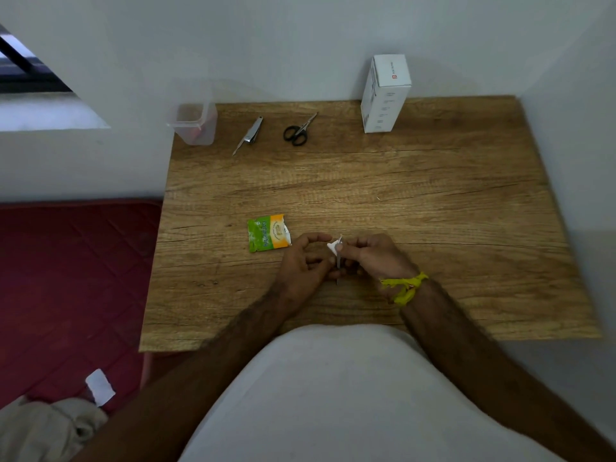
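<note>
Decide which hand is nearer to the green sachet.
Left. The left hand lies just right of the sachet, almost at its torn edge. The right hand is farther right, past the left one; both pinch a white scrap between them.

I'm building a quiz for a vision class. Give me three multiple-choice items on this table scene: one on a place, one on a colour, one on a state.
1. Where do the scissors lie?
A) beside the sachet
B) near the table's far edge, between nail clipper and white box
C) inside a clear container

2. What colour is the thread on the right wrist?
A) red
B) blue
C) yellow

3. What state is the green-orange sachet in?
A) torn open
B) sealed
C) folded inside a fist

Answers: 1 B, they lie near the wall between those two; 2 C, the thread is bright yellow; 3 A, its right edge is ragged.
</note>
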Tool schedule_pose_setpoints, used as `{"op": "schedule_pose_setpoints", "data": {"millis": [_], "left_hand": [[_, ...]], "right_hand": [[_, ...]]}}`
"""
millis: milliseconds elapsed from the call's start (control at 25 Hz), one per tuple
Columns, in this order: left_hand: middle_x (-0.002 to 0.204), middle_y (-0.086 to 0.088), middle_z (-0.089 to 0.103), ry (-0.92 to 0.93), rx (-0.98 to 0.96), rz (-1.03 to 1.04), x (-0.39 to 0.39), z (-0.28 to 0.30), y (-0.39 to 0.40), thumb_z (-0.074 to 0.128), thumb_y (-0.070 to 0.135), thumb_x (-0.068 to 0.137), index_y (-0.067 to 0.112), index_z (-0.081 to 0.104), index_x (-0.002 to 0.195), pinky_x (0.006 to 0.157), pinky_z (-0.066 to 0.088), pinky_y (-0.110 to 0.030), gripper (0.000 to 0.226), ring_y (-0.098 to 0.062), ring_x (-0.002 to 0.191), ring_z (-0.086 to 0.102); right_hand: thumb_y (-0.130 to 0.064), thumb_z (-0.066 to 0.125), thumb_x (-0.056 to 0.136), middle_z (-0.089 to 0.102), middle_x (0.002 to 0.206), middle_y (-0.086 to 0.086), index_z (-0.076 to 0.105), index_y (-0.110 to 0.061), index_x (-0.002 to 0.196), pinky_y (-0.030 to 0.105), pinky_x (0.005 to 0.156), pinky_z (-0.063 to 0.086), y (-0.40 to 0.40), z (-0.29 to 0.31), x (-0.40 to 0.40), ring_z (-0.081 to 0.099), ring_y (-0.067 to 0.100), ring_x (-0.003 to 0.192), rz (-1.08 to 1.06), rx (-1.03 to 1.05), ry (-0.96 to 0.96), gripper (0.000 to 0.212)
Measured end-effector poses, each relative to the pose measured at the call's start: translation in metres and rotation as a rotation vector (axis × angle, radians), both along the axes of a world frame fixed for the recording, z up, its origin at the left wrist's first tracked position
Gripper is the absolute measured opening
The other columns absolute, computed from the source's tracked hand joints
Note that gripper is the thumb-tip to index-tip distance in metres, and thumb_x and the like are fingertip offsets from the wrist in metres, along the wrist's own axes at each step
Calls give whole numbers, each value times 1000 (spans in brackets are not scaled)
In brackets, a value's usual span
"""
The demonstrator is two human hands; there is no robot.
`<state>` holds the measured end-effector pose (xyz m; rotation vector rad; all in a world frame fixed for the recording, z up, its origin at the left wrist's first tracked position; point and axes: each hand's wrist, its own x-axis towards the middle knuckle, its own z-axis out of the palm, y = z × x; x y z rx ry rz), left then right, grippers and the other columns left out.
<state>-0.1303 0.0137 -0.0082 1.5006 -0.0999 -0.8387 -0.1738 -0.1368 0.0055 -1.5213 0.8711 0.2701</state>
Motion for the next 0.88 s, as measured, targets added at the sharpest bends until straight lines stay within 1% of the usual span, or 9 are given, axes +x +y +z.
{"op": "schedule_pose_setpoints", "data": {"millis": [80, 160, 320, 440, 520, 600, 680, 800, 880], "left_hand": [[102, -23, 72, 15, -19, -36, -2, 0, 3, 66, -3, 91, 9, 48, 130, 69, 60, -28, 45, -28, 89, 74], [97, -21, 74, 1, 3, -87, -3, 0, 3, 71, 1, 88, 13, 48, 132, 68, 60, -29, 51, -28, 89, 74], [87, -21, 75, 13, 7, -94, 0, 0, -1, 72, 3, 87, 13, 47, 131, 67, 60, -29, 51, -29, 79, 75], [87, -23, 74, -1, 38, -59, -1, 1, -2, 74, 0, 85, 11, 48, 127, 65, 58, -25, 51, -25, 75, 74], [85, -20, 75, -21, 35, -38, -3, 1, -2, 75, -1, 84, 10, 50, 126, 64, 57, -23, 51, -23, 74, 75], [85, -18, 76, -32, 27, -33, -4, 1, -1, 75, -2, 83, 9, 51, 126, 65, 58, -24, 50, -23, 75, 75], [85, -16, 76, -26, 37, -25, -3, 0, -1, 75, -1, 84, 11, 51, 124, 65, 58, -25, 49, -24, 76, 75], [87, -17, 76, 4, 37, -17, 0, -3, -4, 74, 0, 85, 18, 51, 119, 69, 62, -34, 44, -29, 78, 75], [86, -17, 76, 3, 34, -25, 0, -6, -4, 74, 0, 85, 18, 52, 117, 70, 62, -36, 43, -29, 77, 75]], "right_hand": [[-18, 73, 88, 62, 64, 6, 72, -2, 81, 24, 51, 39, -4, 0, 3, 56, 15, 59, -184, 105, 7, 17], [-16, 72, 89, 62, 65, 5, 71, -8, 78, 25, 53, 38, -8, 1, 4, 55, 13, 58, -261, 167, 0, 14], [-17, 72, 89, 66, 70, 7, 73, -12, 77, 25, 54, 42, -5, -1, 2, 58, 14, 62, -209, 125, -22, 13], [-22, 72, 89, 67, 67, 6, 74, -11, 77, 23, 51, 43, -3, -2, 0, 59, 13, 60, -121, 3, -22, 17], [-26, 72, 90, 68, 64, 1, 75, -12, 75, 22, 54, 45, -2, -3, -2, 62, 8, 57, -23, -99, -22, 20], [-24, 71, 91, 69, 64, -1, 76, -11, 79, 18, 54, 46, -1, -2, -3, 62, 1, 54, 39, -139, -34, 18], [-21, 71, 91, 68, 65, 1, 76, -4, 85, 13, 49, 45, 0, 0, -3, 61, 1, 52, 19, -123, -36, 18], [-18, 72, 90, 65, 64, 5, 74, -4, 81, 14, 44, 42, 0, 0, 0, 59, 8, 54, -112, -67, -50, 17], [-20, 72, 90, 65, 63, 3, 75, -6, 80, 12, 46, 43, -1, 0, -3, 59, 4, 51, -47, -100, -40, 18]]}}
